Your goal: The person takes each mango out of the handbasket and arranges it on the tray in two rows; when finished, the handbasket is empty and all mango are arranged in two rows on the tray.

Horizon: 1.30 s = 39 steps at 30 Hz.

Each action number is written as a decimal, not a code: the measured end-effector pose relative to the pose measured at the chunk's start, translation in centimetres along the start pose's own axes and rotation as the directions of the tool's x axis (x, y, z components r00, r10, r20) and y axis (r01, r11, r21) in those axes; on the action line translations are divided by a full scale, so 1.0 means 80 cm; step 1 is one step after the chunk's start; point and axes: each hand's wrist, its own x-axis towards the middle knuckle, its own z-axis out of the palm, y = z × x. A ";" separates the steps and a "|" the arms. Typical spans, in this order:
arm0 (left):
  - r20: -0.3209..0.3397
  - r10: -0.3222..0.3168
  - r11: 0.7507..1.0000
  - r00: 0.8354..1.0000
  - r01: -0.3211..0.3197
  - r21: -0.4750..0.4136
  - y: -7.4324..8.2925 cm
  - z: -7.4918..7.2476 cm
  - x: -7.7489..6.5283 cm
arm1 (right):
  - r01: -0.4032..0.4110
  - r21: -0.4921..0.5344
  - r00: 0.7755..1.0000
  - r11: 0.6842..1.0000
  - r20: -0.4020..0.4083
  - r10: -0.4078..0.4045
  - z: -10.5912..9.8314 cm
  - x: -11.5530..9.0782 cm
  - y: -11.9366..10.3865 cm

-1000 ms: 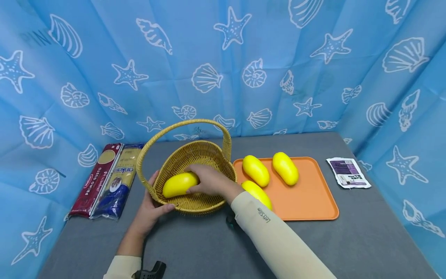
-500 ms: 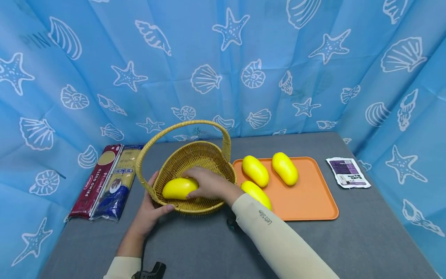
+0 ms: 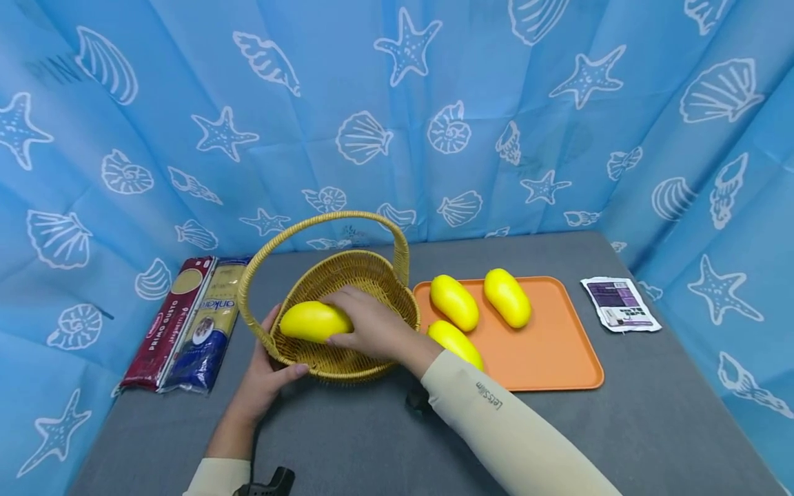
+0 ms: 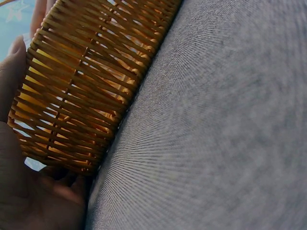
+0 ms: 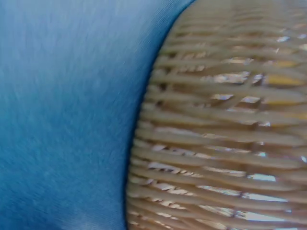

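Inside the wicker basket (image 3: pixel 347 375), the right hand (image 3: pixel 375 327) grips a yellow mango (image 3: pixel 313 322) by its right end, thumb on the near side. The mango lies across the left part of the basket, tilted a little upward. At the basket's left side the left hand (image 3: pixel 267 375) holds the rim, its thumb over the near edge and the other fingers behind the wall. In the left wrist view, the left thumb (image 4: pixel 13 72) shows beside the woven wall (image 4: pixel 81 72), with yellow behind the weave. The right wrist view shows only the wall (image 5: pixel 216 143) and cloth, no hand.
An orange tray (image 3: pixel 546 344) to the right bears three yellow mangoes (image 3: pixel 455 303), one partly behind the right sleeve. Two spaghetti packs (image 3: pixel 186 324) lie at the left. A white and purple packet (image 3: pixel 620 305) lies at the far right. Behind the table hangs a blue curtain (image 3: pixel 397 179).
The mango first sank slightly in the basket, then rose and shifted left in the right hand. The left hand stays at the basket's rim.
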 end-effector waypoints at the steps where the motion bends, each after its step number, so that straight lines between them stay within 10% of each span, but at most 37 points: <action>1: -0.002 -0.002 1.000 1.000 0.002 0.000 0.000 0.000 0.000 | 0.002 0.011 1.000 1.000 -0.011 -0.001 -0.002 -0.004 -0.003; 21: 0.005 -0.011 0.999 1.000 0.011 -0.045 -0.002 0.000 -0.005 | -0.023 0.243 0.980 0.970 -0.184 0.069 -0.031 -0.120 -0.011; 39: 0.004 0.002 0.999 1.000 -0.002 -0.036 -0.001 0.000 -0.002 | -0.040 0.289 0.903 0.957 -0.400 0.159 -0.048 -0.207 0.005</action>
